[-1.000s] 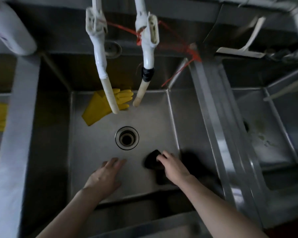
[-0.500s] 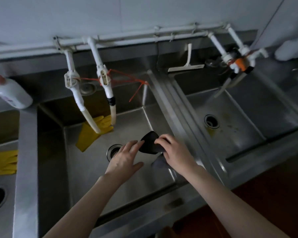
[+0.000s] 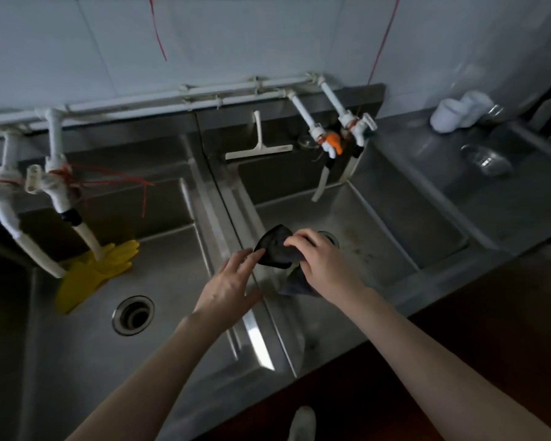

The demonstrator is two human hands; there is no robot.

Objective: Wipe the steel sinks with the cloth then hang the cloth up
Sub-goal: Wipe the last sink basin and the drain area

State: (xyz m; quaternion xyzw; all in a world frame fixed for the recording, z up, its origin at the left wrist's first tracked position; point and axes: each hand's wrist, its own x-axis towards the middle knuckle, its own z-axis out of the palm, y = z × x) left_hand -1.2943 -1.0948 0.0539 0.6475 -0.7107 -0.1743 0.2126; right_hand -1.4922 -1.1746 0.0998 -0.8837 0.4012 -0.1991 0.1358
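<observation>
**Cloth gathered over the right-hand basin, hanging-up still to come**

At the middle of the frame, a person's right hand (image 3: 318, 265) curls tightly round a dark cloth (image 3: 275, 249), which is bunched up and held in the air above the near-left corner of the right sink (image 3: 395, 224), a tail of it drooping below the palm. The left hand (image 3: 228, 286) reaches in with its fingers nearly straight, tips at the cloth's left corner. Whether they touch it cannot be told.

The job looks partly done at best. Brownish marks show on the right sink's floor near its drain, so that basin appears to need wiping. The left sink (image 3: 77, 345) shows no obvious marks, though the dim light makes that hard to judge. The cloth is not yet hung.

A yellow glove (image 3: 93, 272) lies in the left sink beneath 2 white taps (image 3: 54, 218) at centre left and would have to be wiped around. Another pair of taps (image 3: 328, 160) leans over the back of the right sink, beside a white squeegee (image 3: 258, 148) on the ledge. The white wall pipe (image 3: 185, 100) across the upper frame and the red string (image 3: 384, 36) at upper right look like possible hanging places.
</observation>
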